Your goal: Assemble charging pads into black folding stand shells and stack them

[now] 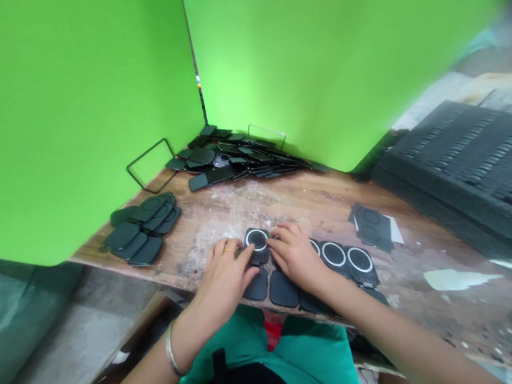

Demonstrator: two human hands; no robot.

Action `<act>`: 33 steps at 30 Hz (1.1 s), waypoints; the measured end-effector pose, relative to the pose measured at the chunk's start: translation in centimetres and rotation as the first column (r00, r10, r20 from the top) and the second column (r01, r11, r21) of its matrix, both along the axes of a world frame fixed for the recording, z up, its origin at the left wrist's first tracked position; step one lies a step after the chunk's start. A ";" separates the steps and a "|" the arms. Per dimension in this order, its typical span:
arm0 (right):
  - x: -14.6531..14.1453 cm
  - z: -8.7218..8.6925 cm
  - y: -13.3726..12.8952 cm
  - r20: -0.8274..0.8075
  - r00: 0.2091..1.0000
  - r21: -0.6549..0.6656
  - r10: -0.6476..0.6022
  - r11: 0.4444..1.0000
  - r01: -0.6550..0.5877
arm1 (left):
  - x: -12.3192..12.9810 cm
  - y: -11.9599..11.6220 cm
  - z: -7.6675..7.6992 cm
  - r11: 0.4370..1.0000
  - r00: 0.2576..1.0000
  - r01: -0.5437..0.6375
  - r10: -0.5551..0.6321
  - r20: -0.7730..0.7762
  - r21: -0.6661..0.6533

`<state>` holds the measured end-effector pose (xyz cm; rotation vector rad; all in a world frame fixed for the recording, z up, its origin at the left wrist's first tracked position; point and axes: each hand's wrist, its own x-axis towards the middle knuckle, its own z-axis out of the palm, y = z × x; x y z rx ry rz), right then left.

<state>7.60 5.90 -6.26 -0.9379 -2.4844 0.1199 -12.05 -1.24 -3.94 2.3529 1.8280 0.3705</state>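
A black folding pad with a white ring (257, 256) lies at the table's front edge, between my hands. My left hand (226, 273) is at its left side, fingers bent, with the index fingertip and thumb against the pad. From the right, my right hand (293, 254) presses its curled fingertips to the pad's other edge. More ringed pads (360, 259) lie unfolded in a row to the right, partly hidden under my right hand and forearm. Their plain square halves (284, 289) point toward me.
A pile of black pads (240, 155) lies at the back corner, beside green panels (316, 53). Stacked pads (142, 229) sit at the left. Dark cut sheets (372, 226), torn white paper (459, 278) and a large black slotted case (459, 160) are on the right.
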 end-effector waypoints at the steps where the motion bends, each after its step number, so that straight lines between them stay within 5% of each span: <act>1: 0.0 0.0 0.0 0.014 1.000 -0.001 0.005 1.000 -0.005 | 0.0 0.2 0.0 1.000 1.000 -0.010 0.010 -0.023 -0.007; 9: -1.3 0.3 -0.4 0.209 0.978 -0.001 0.011 1.000 -0.011 | -0.3 1.3 -0.4 0.999 0.987 0.025 -0.018 -0.162 0.039; 12: -0.9 0.6 -0.5 0.164 0.986 -0.041 0.007 0.999 0.000 | -0.4 1.6 -0.7 0.997 0.985 0.039 -0.028 -0.170 0.062; 14: 0.7 0.8 -0.4 0.052 0.998 -0.090 -0.028 0.995 0.033 | -0.6 1.7 -0.7 0.997 0.986 0.026 -0.013 -0.164 0.075; 17: 5.7 0.9 0.4 -0.062 0.966 -0.158 -0.252 0.958 0.240 | -0.8 1.8 -0.4 0.991 0.999 0.004 0.003 -0.054 0.133; 19: 10.0 0.7 1.1 -0.034 0.887 -0.180 -0.461 0.876 0.448 | -0.7 1.8 0.0 0.989 0.997 0.033 -0.042 0.064 0.146; 24: 19.1 -0.7 2.3 0.065 0.720 -0.197 -0.691 0.699 0.688 | 1.6 1.4 1.4 0.997 0.954 0.053 -0.065 0.293 0.050; 28: 21.1 -1.7 2.1 0.150 0.660 -0.215 -0.736 0.628 0.748 | 4.0 1.1 2.4 0.996 0.920 0.087 -0.068 0.385 -0.032; 33: 20.4 -1.7 1.8 0.192 0.665 -0.176 -0.722 0.641 0.747 | 5.6 0.9 2.9 0.989 0.897 0.130 -0.084 0.435 -0.076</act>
